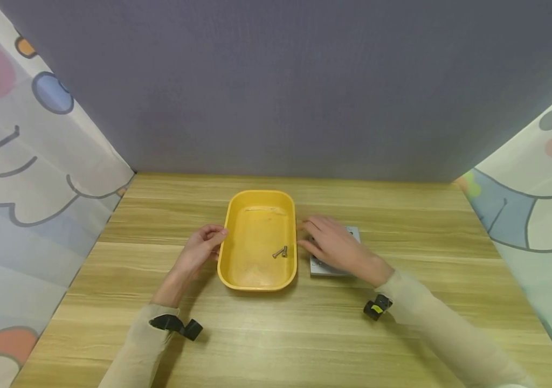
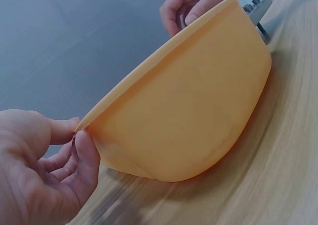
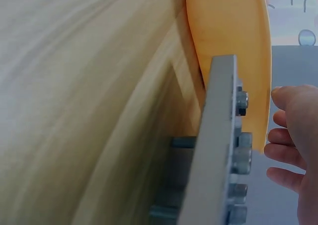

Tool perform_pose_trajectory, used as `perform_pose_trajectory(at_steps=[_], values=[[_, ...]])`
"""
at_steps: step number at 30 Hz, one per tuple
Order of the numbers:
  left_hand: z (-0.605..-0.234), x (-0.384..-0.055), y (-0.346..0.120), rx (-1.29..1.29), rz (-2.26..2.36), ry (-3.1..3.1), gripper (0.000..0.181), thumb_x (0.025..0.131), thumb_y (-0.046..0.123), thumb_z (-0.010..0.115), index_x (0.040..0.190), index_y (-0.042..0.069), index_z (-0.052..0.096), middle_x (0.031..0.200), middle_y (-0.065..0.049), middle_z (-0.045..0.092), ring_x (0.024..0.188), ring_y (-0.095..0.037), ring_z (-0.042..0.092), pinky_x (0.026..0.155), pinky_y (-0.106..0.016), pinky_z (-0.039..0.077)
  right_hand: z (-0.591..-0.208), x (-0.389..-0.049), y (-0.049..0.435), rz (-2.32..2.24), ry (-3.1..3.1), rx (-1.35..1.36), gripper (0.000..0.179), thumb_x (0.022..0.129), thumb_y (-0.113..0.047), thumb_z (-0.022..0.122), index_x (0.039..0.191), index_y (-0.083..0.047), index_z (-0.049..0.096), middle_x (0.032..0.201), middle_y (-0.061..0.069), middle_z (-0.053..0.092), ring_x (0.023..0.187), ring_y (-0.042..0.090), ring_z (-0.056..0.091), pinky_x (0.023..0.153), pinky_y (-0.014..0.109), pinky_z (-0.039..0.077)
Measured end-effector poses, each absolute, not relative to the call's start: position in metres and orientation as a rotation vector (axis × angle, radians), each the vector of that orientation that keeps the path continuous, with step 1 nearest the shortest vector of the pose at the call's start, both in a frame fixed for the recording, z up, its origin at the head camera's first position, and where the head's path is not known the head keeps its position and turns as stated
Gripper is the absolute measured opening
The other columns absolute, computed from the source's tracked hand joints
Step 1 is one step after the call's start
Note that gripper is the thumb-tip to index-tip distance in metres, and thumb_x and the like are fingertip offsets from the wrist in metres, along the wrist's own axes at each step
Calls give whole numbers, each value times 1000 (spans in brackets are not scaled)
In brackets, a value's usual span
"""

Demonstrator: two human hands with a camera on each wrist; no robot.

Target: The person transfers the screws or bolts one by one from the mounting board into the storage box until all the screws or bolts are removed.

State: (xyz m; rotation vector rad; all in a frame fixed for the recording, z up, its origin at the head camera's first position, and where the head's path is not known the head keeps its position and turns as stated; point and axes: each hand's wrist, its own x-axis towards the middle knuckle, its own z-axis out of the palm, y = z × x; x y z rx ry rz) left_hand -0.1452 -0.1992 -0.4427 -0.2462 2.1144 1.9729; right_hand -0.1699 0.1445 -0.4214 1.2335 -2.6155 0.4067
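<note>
A yellow plastic tray [image 1: 256,289] with rounded corners stands on the table. Two small metal bolts [image 1: 278,252] lie in it, toward its right side. My left hand [image 1: 203,245] pinches the left rim between thumb and forefinger; in the left wrist view a small dark sliver shows by the forefinger, its kind unclear. At the right rim are the fingertips of my right hand [image 1: 331,242], its fingers loosely bent and parted. Below that hand is a grey metal plate [image 1: 336,269], partly hidden by it. Several bolts [image 3: 242,158] stand through the plate, their heads up.
The wood-grain table [image 1: 256,345] runs back to a grey panel [image 1: 276,97]. Patterned curtains [image 1: 48,161] hang along both sides. A small black camera [image 1: 191,328] is strapped to the left wrist, another camera [image 1: 377,307] to the right.
</note>
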Motion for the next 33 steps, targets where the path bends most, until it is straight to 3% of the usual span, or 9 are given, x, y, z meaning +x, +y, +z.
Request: perform_pose_trajectory(at_steps=[7, 16, 33], values=[[-443, -145, -199, -238, 1974, 2115, 40, 107, 20, 59, 132, -10, 48, 91, -2, 64, 68, -9, 57, 58, -22, 52, -428, -166, 150, 449, -2608, 1209, 36, 100, -25, 71, 128, -4, 64, 125, 12, 65, 115, 27, 64, 103, 47, 53], [-444, -144, -199, -229, 1975, 2115, 41, 107, 20, 58, 132, -10, 48, 92, -3, 64, 69, -9, 58, 59, -22, 53, -438, -158, 160, 467, -2638, 1188, 38, 98, -27, 72, 127, -3, 65, 129, 17, 65, 122, 34, 62, 108, 54, 48], [-444, -145, -200, -232, 1974, 2111, 42, 107, 21, 58, 133, -10, 47, 94, -3, 66, 70, -7, 61, 60, -22, 54, -446, -155, 165, 537, -2570, 1210, 24, 96, -25, 75, 112, -8, 70, 115, 6, 66, 108, 24, 65, 96, 45, 55]])
